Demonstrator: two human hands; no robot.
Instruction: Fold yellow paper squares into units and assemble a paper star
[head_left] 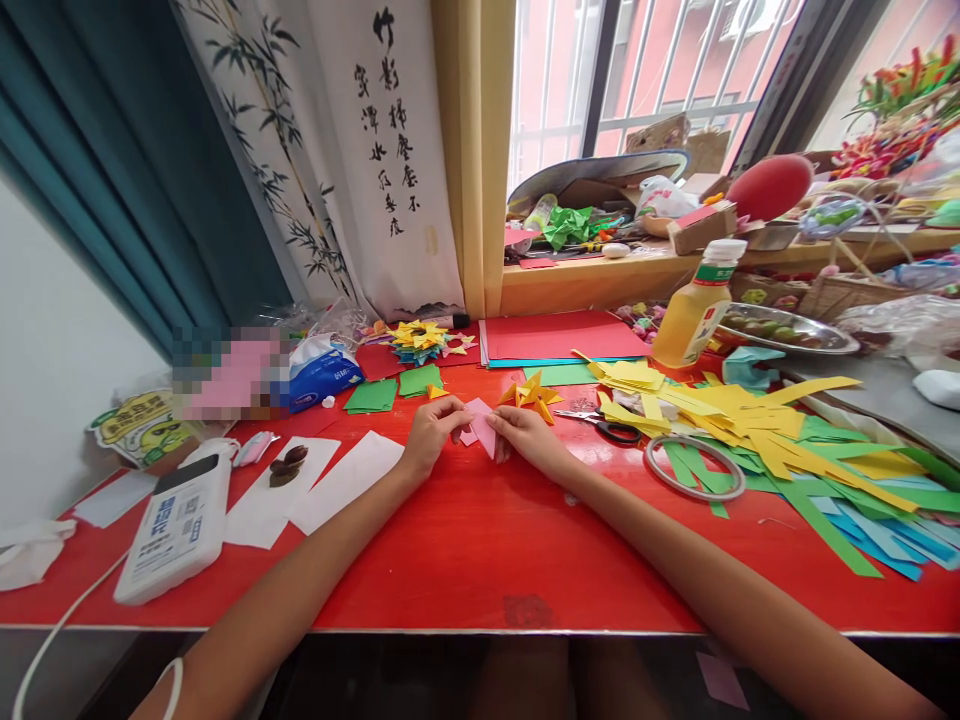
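Observation:
Both my hands meet over the red table (480, 540), pinching a small folded piece of pink paper (481, 424). My left hand (432, 434) grips its left side with fingers closed on the fold. My right hand (526, 434) holds the right side, fingers pressed on the paper. Just behind my right hand lies a yellow-orange folded paper star (534, 394). Black-handled scissors (609, 426) lie to the right of it.
Yellow, green and blue paper strips (795, 450) pile at the right beside a tape roll (694, 466) and a yellow bottle (694, 312). Red paper sheets (562, 336) and green squares (390, 388) lie behind. A white power bank (177, 524) and white papers (330, 484) sit left.

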